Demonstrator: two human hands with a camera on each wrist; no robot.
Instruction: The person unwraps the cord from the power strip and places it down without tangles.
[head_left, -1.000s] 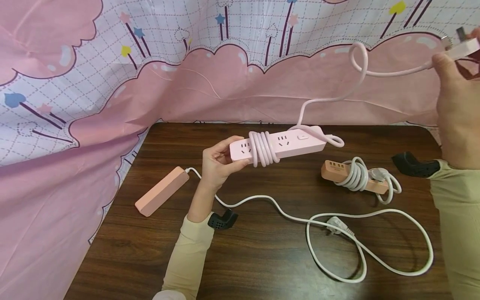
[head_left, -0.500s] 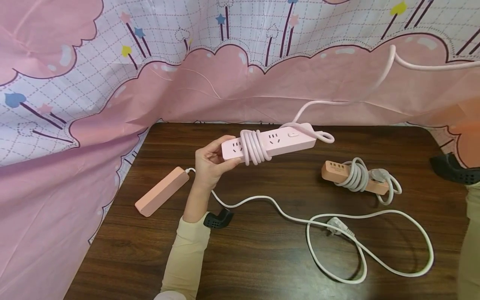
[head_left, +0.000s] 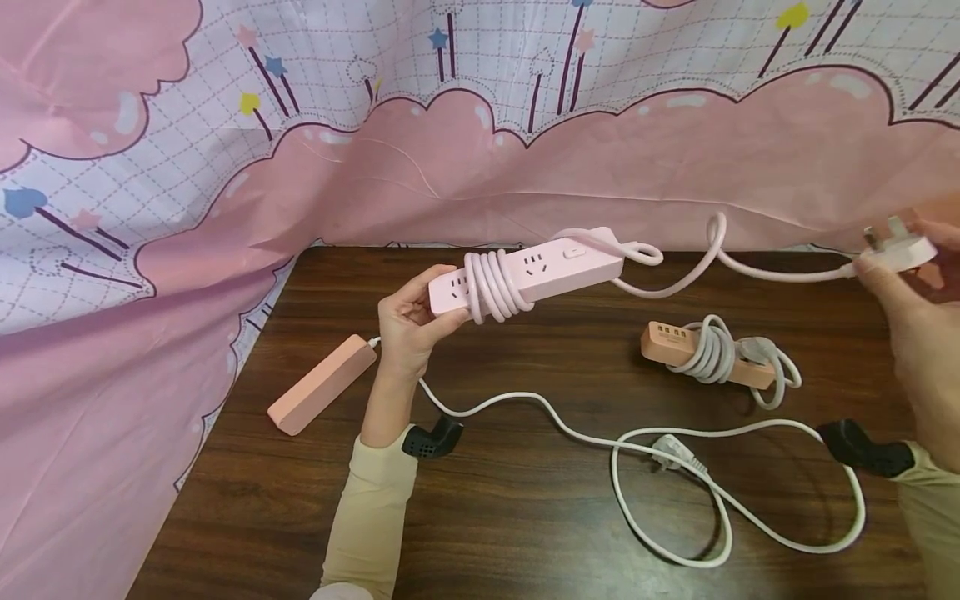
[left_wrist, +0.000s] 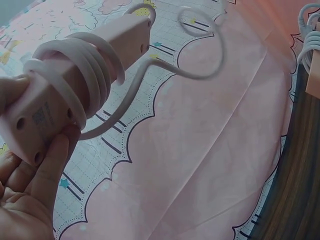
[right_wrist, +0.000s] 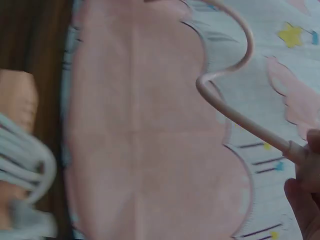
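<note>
My left hand (head_left: 411, 327) grips the left end of a pink power strip (head_left: 566, 279) and holds it above the table, its right end tilted up. Several turns of its thick pink cord (head_left: 495, 287) wrap round the strip near that hand. In the left wrist view the strip's underside (left_wrist: 42, 117) shows, thumb and fingers on opposite sides. At the right edge of the head view my right hand (head_left: 918, 342) pinches the cord's white plug (head_left: 896, 252), prongs up. Between the hands the free cord runs with a small kink. In the right wrist view the fingers (right_wrist: 305, 195) are partly cut off.
An orange power strip (head_left: 322, 383) lies at the table's left, its white cord (head_left: 540, 398) looping to a plug (head_left: 675, 452) at right. Another orange strip (head_left: 663, 343), wrapped in white cord, lies right of centre. A patterned pink curtain (head_left: 600, 175) hangs behind the dark wooden table (head_left: 525, 517).
My right hand went out of view to the right with the plug, then came back lower. The left hand moved slightly left with the pink strip. The free cord now hangs lower.
</note>
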